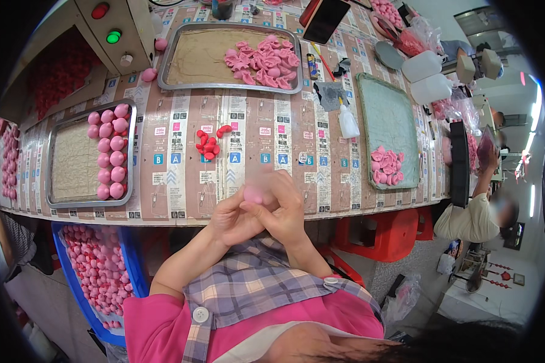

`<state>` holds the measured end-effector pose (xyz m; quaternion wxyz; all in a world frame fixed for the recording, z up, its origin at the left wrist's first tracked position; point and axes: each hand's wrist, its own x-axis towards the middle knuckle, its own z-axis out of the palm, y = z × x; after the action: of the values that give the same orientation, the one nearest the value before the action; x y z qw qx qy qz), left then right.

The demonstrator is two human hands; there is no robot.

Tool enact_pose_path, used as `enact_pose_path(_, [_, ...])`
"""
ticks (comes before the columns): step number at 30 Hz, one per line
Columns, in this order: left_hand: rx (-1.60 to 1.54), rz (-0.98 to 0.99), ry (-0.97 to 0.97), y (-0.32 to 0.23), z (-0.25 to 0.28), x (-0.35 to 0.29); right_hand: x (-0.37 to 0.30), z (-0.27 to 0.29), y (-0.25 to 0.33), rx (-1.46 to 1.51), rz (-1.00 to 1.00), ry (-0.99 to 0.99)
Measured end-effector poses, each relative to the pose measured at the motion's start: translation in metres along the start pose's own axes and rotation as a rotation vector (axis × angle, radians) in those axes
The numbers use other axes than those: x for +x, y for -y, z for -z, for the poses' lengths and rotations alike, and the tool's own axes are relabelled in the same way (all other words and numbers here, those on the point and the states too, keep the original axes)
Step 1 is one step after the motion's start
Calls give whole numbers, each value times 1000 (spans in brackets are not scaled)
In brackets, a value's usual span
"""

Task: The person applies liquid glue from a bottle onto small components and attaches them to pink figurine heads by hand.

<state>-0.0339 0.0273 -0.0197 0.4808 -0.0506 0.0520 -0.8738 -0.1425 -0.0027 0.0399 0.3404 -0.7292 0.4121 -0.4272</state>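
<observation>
Beside the person, below the table edge, a blue crate (138, 266) holds many pink balls with red bits among them, its walls apparently serving to stop them rolling away. At the near edge of the table (248, 109), the left hand (231, 222) and right hand (283, 202) meet around one pink ball (254, 195). The left fingers curl against its side; the right thumb and bent fingers pinch it, partly blurred. The two-sided hold probably steadies a small, round piece.

Just beyond lie loose red pieces (208, 145), presumably grouped there for easy reach. To the left, pink balls (104, 144) line one side of a metal-rimmed tray (69, 157), likely ranked to save room. To the right, a green tray (387, 115) carries cupped pink pieces (386, 166) at its near end; a white bottle (348, 123) lies beside it. Farther off, a larger tray (194, 57) bears a heap of pink pieces (263, 60).

Lettering: the table covering repeats white letters in blue squares, dark characters, pink tags and chevrons; its finest print is too small to read.
</observation>
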Motion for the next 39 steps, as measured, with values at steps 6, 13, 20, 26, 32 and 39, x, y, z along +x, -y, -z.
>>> enact_pose_path(6, [135,-42,-73,-1,-10,1,-1,1,-1,32,-36,9])
enact_pose_path(13, [824,-152,-221,-27,-28,-6,7,11,-6,-17,83,95])
enact_pose_path(20, [1801,-444,-320,-33,-31,-8,-4,13,-14,-169,91,88])
enact_pose_path(26, [1840,-476,-257,-28,-39,-6,-8,9,-17,84,66,43])
enact_pose_path(32, [1776,-453,-268,-27,-39,-8,-14,4,-20,-3,145,-8])
enact_pose_path(39, [1799,-472,-261,-26,-41,-9,-16,7,-19,-44,196,3])
